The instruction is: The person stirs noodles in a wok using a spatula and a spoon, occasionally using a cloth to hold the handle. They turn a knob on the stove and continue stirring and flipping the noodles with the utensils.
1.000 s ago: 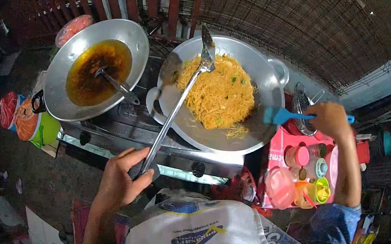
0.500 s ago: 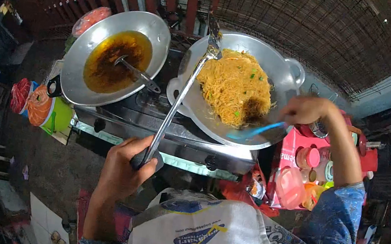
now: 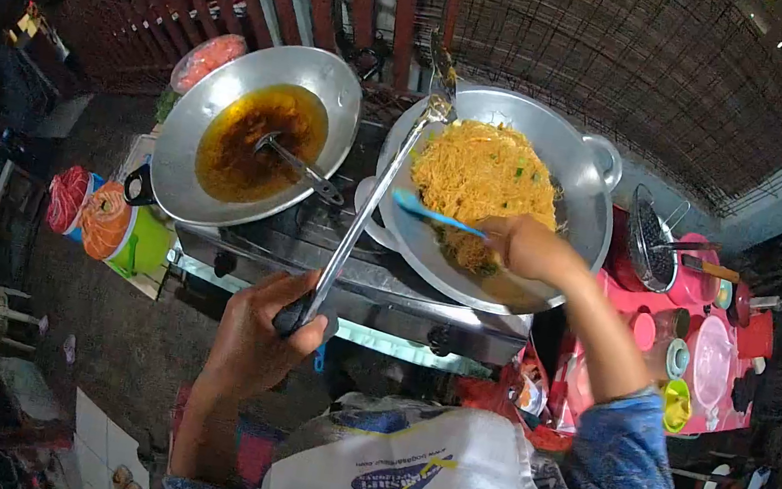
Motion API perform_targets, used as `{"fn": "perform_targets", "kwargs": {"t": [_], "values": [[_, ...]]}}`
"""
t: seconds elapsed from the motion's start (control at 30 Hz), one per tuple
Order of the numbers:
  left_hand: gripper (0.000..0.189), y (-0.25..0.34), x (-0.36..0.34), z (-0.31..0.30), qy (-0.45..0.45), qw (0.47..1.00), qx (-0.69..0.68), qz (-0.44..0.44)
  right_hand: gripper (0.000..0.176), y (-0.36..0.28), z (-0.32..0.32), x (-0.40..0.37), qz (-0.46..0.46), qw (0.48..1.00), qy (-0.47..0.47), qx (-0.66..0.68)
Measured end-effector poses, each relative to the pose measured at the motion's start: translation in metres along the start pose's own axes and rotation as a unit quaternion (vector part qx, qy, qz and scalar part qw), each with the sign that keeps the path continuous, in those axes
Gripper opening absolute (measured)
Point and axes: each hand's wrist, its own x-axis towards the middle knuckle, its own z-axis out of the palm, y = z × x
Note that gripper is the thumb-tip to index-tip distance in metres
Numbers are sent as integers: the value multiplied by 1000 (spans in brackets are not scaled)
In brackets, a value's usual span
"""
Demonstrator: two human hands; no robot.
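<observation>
My left hand point(image 3: 259, 331) is closed round the black handle of a long metal spatula point(image 3: 368, 206). Its blade, with food bits stuck on it, rests over the far left rim of a wide silver wok point(image 3: 585, 218). A heap of yellow noodles point(image 3: 488, 170) with green pieces lies in this wok, browned by dark seasoning at its near edge. Over that near edge, my right hand point(image 3: 534, 250) grips a blue spoon point(image 3: 438, 215), its bowl pointing left across the wok's near-left side.
On the left burner stands another wok point(image 3: 337, 100) of brown-gold oil point(image 3: 274, 111), a ladle point(image 3: 301, 166) leaning in it. Both sit on a stove point(image 3: 381, 312). To the right, a pink-covered table point(image 3: 621, 297) bears jars, tubs and a strainer point(image 3: 649, 245). A green bucket point(image 3: 144, 243) is at left.
My right hand has swung left from the wok's right rim to over the noodles, carrying the blue spoon to the left side. My left hand keeps its grip on the spatula. The view has shifted slightly.
</observation>
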Motion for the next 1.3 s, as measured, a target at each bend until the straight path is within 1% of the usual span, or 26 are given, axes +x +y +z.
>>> {"fn": "perform_targets", "kwargs": {"t": [0.03, 0.07, 0.1, 0.13, 0.17, 0.23, 0.3, 0.37, 0.43, 0.57, 0.63, 0.67, 0.7, 0.77, 0.8, 0.83, 0.9, 0.97, 1.0, 1.03, 1.1, 1.13, 1.17, 1.23, 1.27, 1.3], "values": [[43, -3, 1, 2, 11, 1000, -1, 17, 25, 2, 13, 15, -1, 1000, 3, 0], [45, -5, 2, 2, 20, 999, -1, 35, 21, 3, 23, 31, 35, 997, 51, -41], [45, -2, 2, 1, 18, 999, 1, 38, 18, 1, 23, 41, 73, 989, 98, -81], [45, 2, 3, 0, 12, 1000, 6, 26, 14, 5, 15, 45, 78, 986, 103, -107], [45, 4, 4, -2, 6, 1000, 11, 13, 14, 10, 10, 37, 79, 986, 107, -105], [44, 0, 3, -3, 16, 999, 5, 33, 16, -11, -22, 4, 84, 984, 152, -26], [42, -7, 3, -2, 23, 998, -2, 54, 18, -28, -22, -7, 114, 982, 138, -51], [40, -13, 4, -3, 26, 997, -23, 64, 23, -42, -1, -2, 115, 989, 84, -29], [39, -13, 6, -3, 25, 996, -7, 87, 27, -45, 36, 33, 104, 983, 94, -116], [35, -9, 5, -6, 12, 992, 4, 129, 28, -40, 14, 54, 154, 973, 168, -35], [35, -7, 4, -8, 12, 992, -2, 128, 26, -29, -1, 44, 176, 965, 141, -133], [39, -7, 4, -9, -3, 992, -5, 123, 26, -31, 1, 38, 174, 965, 142, -135], [44, -8, 4, -9, -16, 993, -9, 118, 26, -36, 10, 27, 128, 973, 161, -104], [43, -7, 7, -6, -3, 991, -8, 136, 25, -47, 37, 18, 53, 980, 188, -47], [43, -4, 8, -6, -14, 993, 20, 119, 30, -89, 27, 13, 125, 983, 121, -53], [42, -2, 10, -6, -25, 993, 48, 103, 32, -79, 52, 21, 75, 983, 150, -79], [41, 1, 9, -6, -17, 993, 39, 107, 31, -70, 65, 52, 103, 972, 190, -95], [40, 1, 9, -7, -29, 995, 4, 100, 30, -28, 72, 90, 123, 964, 201, -127], [39, -3, 9, -5, -18, 992, -9, 122, 30, -14, 70, 99, 144, 954, 211, -157], [39, -4, 9, -7, -16, 992, -8, 122, 30, -25, 52, 89, 143, 954, 212, -158], [40, -6, 10, -8, -37, 994, 2, 104, 29, -46, 18, 62, 189, 952, 231, -68], [40, -7, 11, -8, -37, 994, 0, 107, 30, -48, 19, 53, 139, 963, 216, -78], [40, -9, 14, -6, -35, 993, 4, 115, 30, -50, 27, 50, 141, 962, 218, -81], [40, -10, 17, -3, -35, 991, 6, 126, 31, -69, 39, 52, 100, 967, 207, -107], [40, -8, 18, -2, -34, 990, 0, 140, 32, -83, 29, 54, 192, 961, 200, -11], [40, -7, 20, -1, -31, 988, -6, 153, 32, -67, 31, 67, 193, 960, 201, -12]]}}
